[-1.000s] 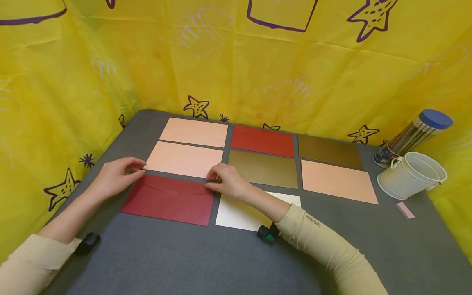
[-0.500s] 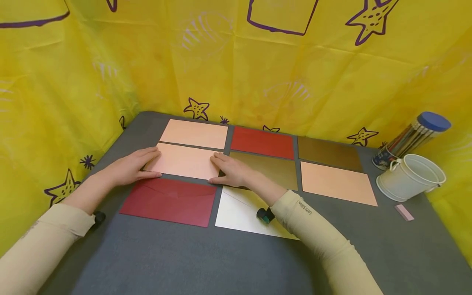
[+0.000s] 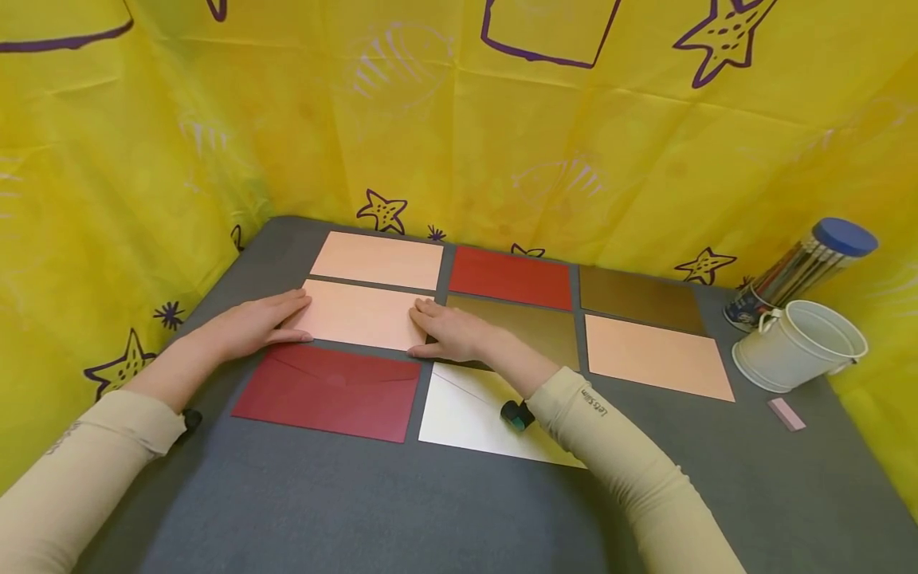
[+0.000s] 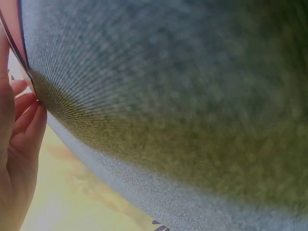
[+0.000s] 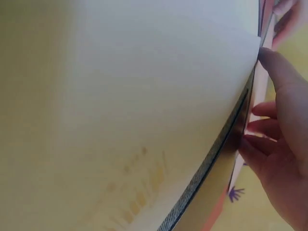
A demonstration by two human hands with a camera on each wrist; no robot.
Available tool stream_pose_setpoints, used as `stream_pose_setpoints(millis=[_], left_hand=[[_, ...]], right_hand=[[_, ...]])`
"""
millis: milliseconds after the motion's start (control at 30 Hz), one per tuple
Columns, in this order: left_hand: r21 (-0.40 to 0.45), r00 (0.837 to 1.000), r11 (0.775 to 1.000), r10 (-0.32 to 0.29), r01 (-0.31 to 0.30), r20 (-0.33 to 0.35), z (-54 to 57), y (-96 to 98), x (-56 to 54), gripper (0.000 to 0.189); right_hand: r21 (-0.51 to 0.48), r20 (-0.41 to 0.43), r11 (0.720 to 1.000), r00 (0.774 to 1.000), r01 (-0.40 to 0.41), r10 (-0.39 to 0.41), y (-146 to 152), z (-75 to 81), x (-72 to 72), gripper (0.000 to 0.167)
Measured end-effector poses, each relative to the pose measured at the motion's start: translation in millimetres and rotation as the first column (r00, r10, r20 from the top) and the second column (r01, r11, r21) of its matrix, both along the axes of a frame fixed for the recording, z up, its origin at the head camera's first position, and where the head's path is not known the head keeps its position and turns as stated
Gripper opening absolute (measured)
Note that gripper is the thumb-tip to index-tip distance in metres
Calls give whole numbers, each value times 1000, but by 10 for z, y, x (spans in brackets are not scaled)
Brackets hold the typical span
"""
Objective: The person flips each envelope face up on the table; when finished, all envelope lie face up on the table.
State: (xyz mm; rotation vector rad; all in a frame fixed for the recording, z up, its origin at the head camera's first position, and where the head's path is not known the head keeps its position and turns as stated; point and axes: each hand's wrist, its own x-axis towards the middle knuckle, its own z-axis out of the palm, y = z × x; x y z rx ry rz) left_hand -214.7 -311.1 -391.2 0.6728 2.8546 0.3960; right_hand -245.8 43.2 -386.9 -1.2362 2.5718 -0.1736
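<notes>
A peach envelope (image 3: 351, 315) lies flat in the middle row at the left. On its left end rest the fingers of my left hand (image 3: 251, 325), fairly straight, thumb near the lower edge. My right hand (image 3: 459, 331) touches its right end the same way, its palm over the gold envelope (image 3: 534, 325). Just below lies a dark red envelope (image 3: 326, 392), flap lines visible. A white envelope (image 3: 459, 414) beside it is partly covered by my right forearm. In the left wrist view my left hand (image 4: 21, 139) is at the edge; the right wrist view shows my right hand (image 5: 286, 130).
The back row holds another peach envelope (image 3: 378, 259), a red one (image 3: 511, 277) and a brown-gold one (image 3: 641, 299). A third peach envelope (image 3: 658, 356) lies at the right. Beyond it are a white bucket (image 3: 796, 347), a pencil tub (image 3: 796, 275) and a pink eraser (image 3: 786, 414).
Both hands have moved forward from the peach envelope's near corners onto its two ends, and their fingers have straightened. Over the last half second they have hardly moved.
</notes>
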Motion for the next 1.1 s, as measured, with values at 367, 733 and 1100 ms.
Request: stream_pose_setpoints(millis=[367, 733, 1100], left_hand=[[-40, 999, 999, -34, 33, -15, 53, 10, 67, 70], [77, 917, 995, -28, 64, -397, 87, 27, 88, 30], [253, 647, 960, 118, 120, -753, 294, 255, 14, 8]], right_hand=[[-52, 43, 999, 999, 0, 2, 48, -23, -31, 80], [-257, -44, 966, 999, -10, -1, 87, -58, -73, 64], [-700, 143, 657, 957, 279, -254, 99, -27, -42, 17]])
